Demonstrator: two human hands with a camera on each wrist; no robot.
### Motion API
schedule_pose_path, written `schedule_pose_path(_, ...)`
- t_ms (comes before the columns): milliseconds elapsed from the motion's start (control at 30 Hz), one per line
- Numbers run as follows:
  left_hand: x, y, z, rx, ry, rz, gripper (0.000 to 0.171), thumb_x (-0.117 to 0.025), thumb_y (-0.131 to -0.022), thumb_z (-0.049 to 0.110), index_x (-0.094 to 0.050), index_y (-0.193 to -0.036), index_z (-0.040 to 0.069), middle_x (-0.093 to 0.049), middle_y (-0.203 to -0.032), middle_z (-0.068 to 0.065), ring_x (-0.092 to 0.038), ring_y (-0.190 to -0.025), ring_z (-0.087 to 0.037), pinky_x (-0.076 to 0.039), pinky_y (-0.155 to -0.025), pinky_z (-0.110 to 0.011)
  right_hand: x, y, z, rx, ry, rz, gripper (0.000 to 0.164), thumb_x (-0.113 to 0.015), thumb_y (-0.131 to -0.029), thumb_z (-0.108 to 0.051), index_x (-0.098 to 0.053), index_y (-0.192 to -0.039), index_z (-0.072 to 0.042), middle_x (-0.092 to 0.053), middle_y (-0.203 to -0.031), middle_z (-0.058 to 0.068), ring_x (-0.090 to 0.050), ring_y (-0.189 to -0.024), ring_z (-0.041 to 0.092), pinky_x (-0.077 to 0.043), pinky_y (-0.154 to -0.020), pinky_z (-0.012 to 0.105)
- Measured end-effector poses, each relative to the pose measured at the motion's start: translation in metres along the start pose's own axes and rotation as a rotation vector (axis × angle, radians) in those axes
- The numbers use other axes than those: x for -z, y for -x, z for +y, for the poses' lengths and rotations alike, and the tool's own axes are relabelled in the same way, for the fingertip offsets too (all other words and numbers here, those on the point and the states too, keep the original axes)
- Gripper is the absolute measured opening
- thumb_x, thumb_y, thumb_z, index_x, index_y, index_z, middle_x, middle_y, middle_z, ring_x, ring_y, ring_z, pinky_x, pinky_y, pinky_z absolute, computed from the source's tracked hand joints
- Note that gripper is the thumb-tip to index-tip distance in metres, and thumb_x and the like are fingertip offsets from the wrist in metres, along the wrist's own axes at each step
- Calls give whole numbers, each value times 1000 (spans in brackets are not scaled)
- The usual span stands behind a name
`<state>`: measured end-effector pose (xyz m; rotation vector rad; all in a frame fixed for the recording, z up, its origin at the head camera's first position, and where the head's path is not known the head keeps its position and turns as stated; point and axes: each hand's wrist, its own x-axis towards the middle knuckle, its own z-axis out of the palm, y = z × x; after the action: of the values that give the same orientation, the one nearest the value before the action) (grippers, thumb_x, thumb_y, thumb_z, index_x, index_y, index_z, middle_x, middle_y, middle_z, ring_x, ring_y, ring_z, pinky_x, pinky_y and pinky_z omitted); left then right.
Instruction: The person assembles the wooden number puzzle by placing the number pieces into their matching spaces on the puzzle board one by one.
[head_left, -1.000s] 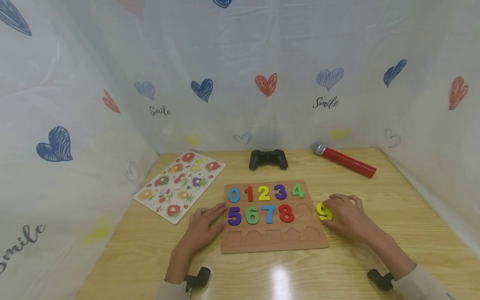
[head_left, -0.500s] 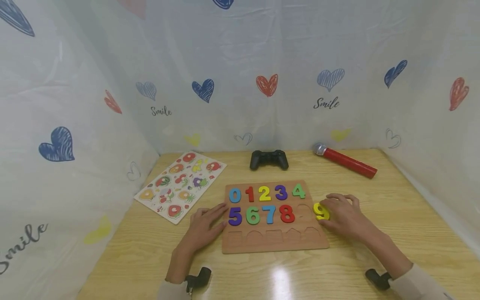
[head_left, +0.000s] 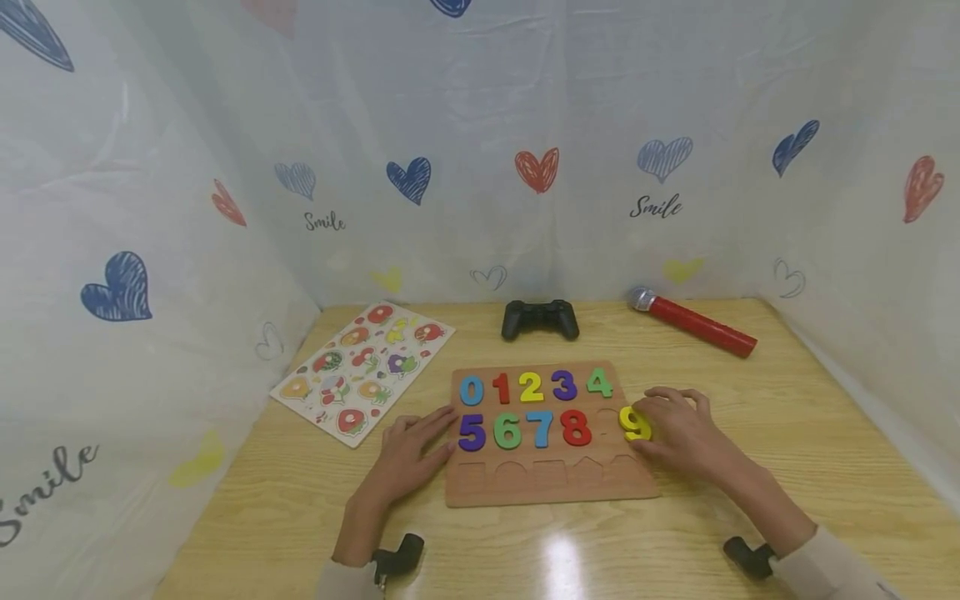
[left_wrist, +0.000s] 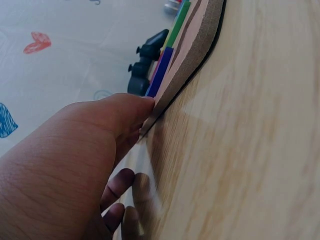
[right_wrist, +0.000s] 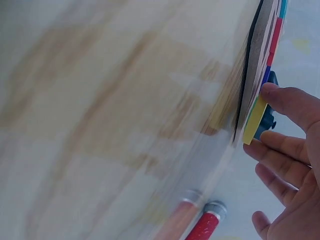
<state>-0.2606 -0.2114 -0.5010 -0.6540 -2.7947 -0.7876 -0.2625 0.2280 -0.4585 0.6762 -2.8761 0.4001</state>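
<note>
A wooden number puzzle board [head_left: 551, 493] lies mid-table, with coloured digits 0 to 8 in two rows and a row of recessed shapes along its near side. My right hand [head_left: 686, 433] pinches a yellow number 9 [head_left: 638, 435] over the board's right edge, beside the red 8 [head_left: 576, 428]. In the right wrist view, thumb and fingers grip the edge of the yellow 9 [right_wrist: 255, 121]. My left hand [head_left: 408, 454] rests at the board's left edge, fingers extended and thumb tip against its side, near the purple 5 [head_left: 471, 433].
A fruit puzzle board [head_left: 360, 367] lies slanted at the back left. Behind the number board is a black game controller [head_left: 540, 319], and at the back right a red toy microphone [head_left: 701, 327]. A white curtain [head_left: 480, 242] with printed hearts surrounds the table [head_left: 480, 550].
My right hand has carried the yellow 9 leftward from the table beside the board to over its right edge. My left hand stays at the left edge.
</note>
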Motion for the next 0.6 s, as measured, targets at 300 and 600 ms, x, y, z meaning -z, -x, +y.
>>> schedule_pose_path(300,2,0,0,4,10,-16,50,-62,-98,39,-56,-145,20,-46,-153,6,-44,-114,-27,-30,-93,-52,-2,-5,-4,-4,-8,-12,42,-83,-82,-28,-70,-115,-6,-70,-114,9,-45,-127,41,-20,-99,66)
schedule_pose_path(600,1,0,0,6,14,-9,50,-62,-98,38,-57,-144,20,-47,-153,6,-44,-115,-26,-29,-92,-50,-4,-7,-9,-2,-12,-14,43,-83,-82,-26,-70,-116,-6,-70,-115,10,-45,-127,40,-20,-99,66)
